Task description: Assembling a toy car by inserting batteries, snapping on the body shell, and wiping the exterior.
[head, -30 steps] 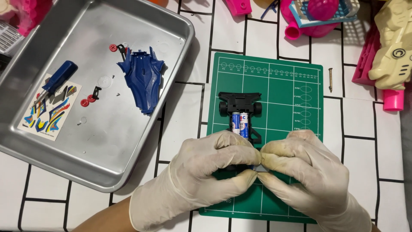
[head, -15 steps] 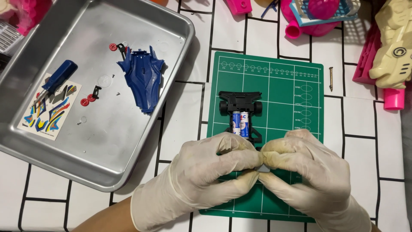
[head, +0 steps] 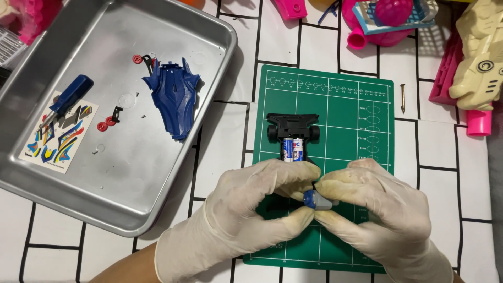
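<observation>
Head view: left hand (head: 246,220) and right hand (head: 377,209) pinching small motor (head: 317,200) over toy chassis (head: 293,137) at 12 o'clock; could slip if loosened.

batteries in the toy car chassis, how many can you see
2. Both batteries lie side by side in the black chassis on the green cutting mat, just above the gloved left hand and right hand. The hands cover the chassis's near end, so more may be hidden.

A white table (head: 220,141) with a black brick-line pattern carries a metal tray (head: 209,84), a green cutting mat (head: 356,131), a loose nail (head: 403,98) — and pink and cream plastic toys (head: 466,73) along the far edge.
</observation>
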